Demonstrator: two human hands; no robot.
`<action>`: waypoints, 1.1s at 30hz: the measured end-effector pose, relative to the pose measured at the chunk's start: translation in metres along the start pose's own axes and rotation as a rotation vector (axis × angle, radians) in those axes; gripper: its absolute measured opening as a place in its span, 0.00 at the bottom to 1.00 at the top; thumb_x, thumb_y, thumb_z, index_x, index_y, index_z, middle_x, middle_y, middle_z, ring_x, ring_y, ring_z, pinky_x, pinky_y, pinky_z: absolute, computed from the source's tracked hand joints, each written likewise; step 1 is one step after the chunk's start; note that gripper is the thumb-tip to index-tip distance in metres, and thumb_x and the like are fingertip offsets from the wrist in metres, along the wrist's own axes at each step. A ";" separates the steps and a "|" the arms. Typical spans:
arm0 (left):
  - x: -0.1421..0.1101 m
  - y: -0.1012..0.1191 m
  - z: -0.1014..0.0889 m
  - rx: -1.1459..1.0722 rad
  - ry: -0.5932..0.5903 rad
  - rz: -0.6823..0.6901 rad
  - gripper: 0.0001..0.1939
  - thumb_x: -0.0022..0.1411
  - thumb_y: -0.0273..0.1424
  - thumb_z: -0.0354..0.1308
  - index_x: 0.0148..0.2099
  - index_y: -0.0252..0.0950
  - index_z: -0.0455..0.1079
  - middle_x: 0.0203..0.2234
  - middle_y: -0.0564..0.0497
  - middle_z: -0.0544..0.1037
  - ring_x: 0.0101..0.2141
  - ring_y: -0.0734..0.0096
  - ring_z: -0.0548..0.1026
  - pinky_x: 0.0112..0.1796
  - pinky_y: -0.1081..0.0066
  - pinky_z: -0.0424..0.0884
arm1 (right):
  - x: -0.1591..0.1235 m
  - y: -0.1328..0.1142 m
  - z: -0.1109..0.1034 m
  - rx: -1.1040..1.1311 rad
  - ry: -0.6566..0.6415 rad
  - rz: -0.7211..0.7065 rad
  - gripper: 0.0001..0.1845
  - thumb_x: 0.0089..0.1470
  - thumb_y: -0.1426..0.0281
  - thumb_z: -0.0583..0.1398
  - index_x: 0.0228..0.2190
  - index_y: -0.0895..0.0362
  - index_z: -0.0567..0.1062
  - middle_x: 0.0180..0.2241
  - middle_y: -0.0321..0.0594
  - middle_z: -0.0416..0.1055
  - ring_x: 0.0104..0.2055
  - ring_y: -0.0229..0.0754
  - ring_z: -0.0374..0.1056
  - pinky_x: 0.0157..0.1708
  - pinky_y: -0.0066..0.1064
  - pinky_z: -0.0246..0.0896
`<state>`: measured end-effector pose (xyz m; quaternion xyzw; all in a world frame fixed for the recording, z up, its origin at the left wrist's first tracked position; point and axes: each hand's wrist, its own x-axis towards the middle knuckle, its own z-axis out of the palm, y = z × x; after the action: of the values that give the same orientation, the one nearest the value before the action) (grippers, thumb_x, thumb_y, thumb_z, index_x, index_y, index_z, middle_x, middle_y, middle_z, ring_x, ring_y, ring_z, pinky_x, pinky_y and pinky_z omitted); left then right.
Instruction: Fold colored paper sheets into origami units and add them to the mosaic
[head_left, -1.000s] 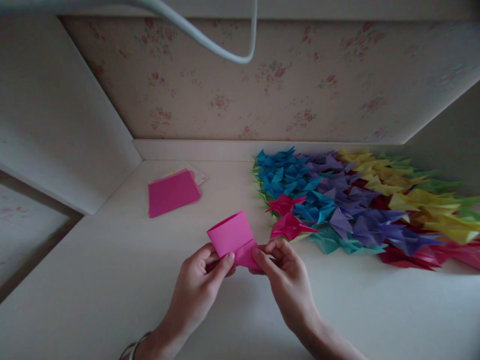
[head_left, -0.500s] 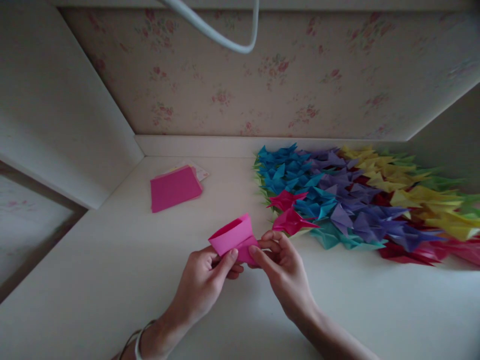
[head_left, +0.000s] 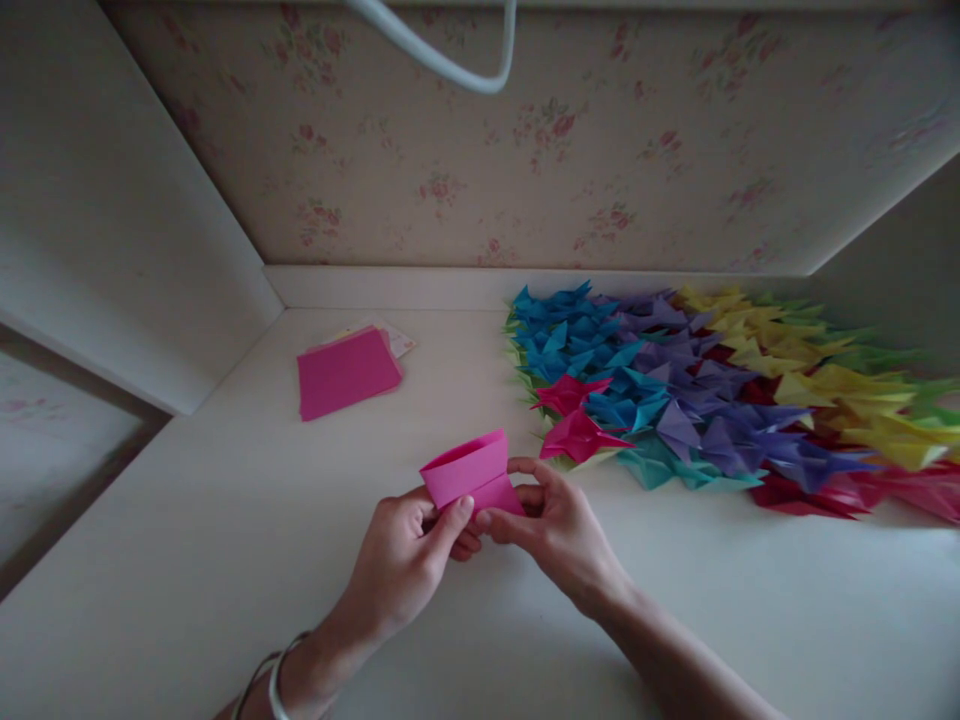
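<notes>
A pink sheet of origami paper (head_left: 469, 475), partly folded, is held between my two hands above the white table. Its upper flap bulges open into a flat loop, with a crease running below it. My left hand (head_left: 409, 555) pinches the lower left edge, thumb in front and fingers behind. My right hand (head_left: 555, 530) grips the lower right corner, its thumb near the bottom edge and its index finger along the right side. Part of the paper's back is hidden by the fingers.
A stack of pink paper (head_left: 349, 375) lies at the back left, over a patterned sheet. Many folded paper cranes (head_left: 697, 400) in blue, purple, yellow, red and green cover the right side. Behind stands a floral wall panel (head_left: 480, 150); a white cable (head_left: 450, 65) hangs in front of it.
My right thumb has slid down and left to the paper's bottom edge, and the right index finger has moved up slightly. The left hand keeps its hold. The view has shifted slightly.
</notes>
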<state>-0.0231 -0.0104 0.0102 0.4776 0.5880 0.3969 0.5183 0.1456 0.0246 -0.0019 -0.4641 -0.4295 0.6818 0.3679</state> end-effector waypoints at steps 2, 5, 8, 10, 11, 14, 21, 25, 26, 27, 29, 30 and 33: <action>0.002 0.000 -0.001 -0.019 0.007 -0.015 0.16 0.63 0.40 0.61 0.31 0.32 0.80 0.22 0.46 0.84 0.25 0.64 0.82 0.28 0.73 0.78 | 0.002 -0.001 -0.003 0.004 -0.010 0.025 0.26 0.41 0.65 0.74 0.41 0.59 0.72 0.24 0.37 0.80 0.25 0.39 0.74 0.28 0.28 0.67; 0.004 -0.002 -0.004 -0.052 0.067 -0.025 0.17 0.62 0.40 0.62 0.29 0.31 0.79 0.22 0.46 0.84 0.24 0.66 0.81 0.27 0.74 0.78 | 0.004 -0.003 -0.007 0.023 0.015 0.059 0.24 0.39 0.64 0.75 0.37 0.59 0.74 0.24 0.38 0.80 0.25 0.38 0.74 0.30 0.29 0.69; 0.008 -0.004 -0.007 -0.098 0.132 -0.040 0.17 0.61 0.40 0.63 0.29 0.30 0.79 0.22 0.46 0.83 0.24 0.69 0.81 0.27 0.75 0.78 | 0.005 -0.005 -0.009 0.065 0.052 0.074 0.23 0.37 0.63 0.75 0.34 0.59 0.75 0.24 0.38 0.81 0.25 0.37 0.74 0.29 0.28 0.70; 0.011 -0.004 -0.010 -0.132 0.153 -0.045 0.17 0.61 0.40 0.64 0.29 0.30 0.79 0.22 0.46 0.83 0.23 0.70 0.80 0.26 0.76 0.78 | 0.006 -0.007 -0.010 0.072 0.065 0.057 0.23 0.36 0.63 0.76 0.33 0.60 0.76 0.25 0.39 0.81 0.26 0.37 0.75 0.29 0.28 0.71; 0.012 -0.004 -0.012 -0.151 0.177 -0.045 0.17 0.60 0.40 0.65 0.29 0.30 0.79 0.22 0.47 0.83 0.23 0.70 0.80 0.26 0.76 0.78 | 0.007 -0.007 -0.011 0.070 0.072 0.045 0.23 0.36 0.63 0.76 0.32 0.60 0.76 0.25 0.40 0.81 0.26 0.38 0.75 0.30 0.28 0.71; 0.017 -0.001 -0.021 -0.220 0.329 -0.039 0.16 0.57 0.40 0.68 0.28 0.31 0.78 0.20 0.49 0.83 0.22 0.72 0.79 0.24 0.78 0.77 | 0.009 -0.006 -0.015 0.056 0.105 0.009 0.22 0.36 0.62 0.76 0.31 0.60 0.77 0.24 0.40 0.80 0.27 0.39 0.75 0.30 0.29 0.71; 0.014 -0.001 -0.024 -0.078 0.369 0.053 0.14 0.60 0.40 0.65 0.29 0.34 0.80 0.19 0.52 0.82 0.20 0.71 0.80 0.24 0.77 0.78 | 0.007 0.004 -0.018 -0.036 0.234 -0.321 0.13 0.52 0.64 0.68 0.38 0.55 0.75 0.30 0.38 0.76 0.29 0.38 0.73 0.30 0.29 0.72; 0.013 -0.006 -0.020 0.031 0.282 0.132 0.12 0.58 0.33 0.64 0.45 0.38 0.82 0.35 0.52 0.87 0.33 0.64 0.85 0.36 0.72 0.81 | -0.008 0.011 -0.013 -0.319 0.175 -0.725 0.27 0.58 0.76 0.61 0.57 0.47 0.66 0.55 0.47 0.63 0.34 0.37 0.73 0.35 0.35 0.74; 0.013 -0.006 -0.019 0.064 0.272 0.130 0.15 0.58 0.32 0.63 0.48 0.39 0.81 0.40 0.52 0.86 0.38 0.62 0.84 0.40 0.71 0.81 | -0.011 0.014 -0.011 -0.440 0.142 -0.846 0.31 0.57 0.79 0.60 0.59 0.45 0.64 0.58 0.48 0.58 0.35 0.38 0.73 0.38 0.37 0.74; 0.013 -0.006 -0.019 0.100 0.263 0.125 0.17 0.59 0.31 0.62 0.51 0.39 0.79 0.44 0.51 0.85 0.42 0.61 0.83 0.43 0.70 0.79 | -0.013 0.016 -0.010 -0.551 0.122 -0.932 0.33 0.56 0.82 0.60 0.59 0.45 0.64 0.60 0.48 0.54 0.38 0.39 0.73 0.41 0.38 0.74; 0.013 -0.004 -0.018 0.144 0.231 0.132 0.21 0.60 0.30 0.60 0.56 0.40 0.76 0.48 0.51 0.83 0.47 0.60 0.81 0.48 0.69 0.77 | -0.015 0.022 -0.009 -0.742 0.105 -1.042 0.32 0.55 0.82 0.61 0.58 0.47 0.67 0.61 0.49 0.52 0.45 0.44 0.72 0.44 0.39 0.74; 0.012 -0.004 -0.018 0.138 0.204 0.145 0.23 0.60 0.29 0.59 0.58 0.40 0.74 0.49 0.51 0.82 0.48 0.60 0.81 0.48 0.69 0.76 | -0.014 0.025 -0.009 -0.817 0.114 -1.064 0.29 0.56 0.81 0.62 0.56 0.48 0.69 0.60 0.49 0.52 0.48 0.47 0.71 0.45 0.40 0.74; 0.009 -0.001 -0.016 0.039 0.131 0.137 0.25 0.60 0.28 0.58 0.60 0.40 0.72 0.49 0.51 0.83 0.47 0.61 0.81 0.47 0.70 0.77 | -0.008 0.028 -0.011 -0.948 0.169 -1.086 0.20 0.57 0.76 0.64 0.50 0.50 0.75 0.59 0.50 0.56 0.56 0.55 0.66 0.48 0.45 0.73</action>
<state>-0.0392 -0.0010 0.0092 0.4998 0.5943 0.4502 0.4408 0.1552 0.0097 -0.0276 -0.3458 -0.8189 0.1052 0.4457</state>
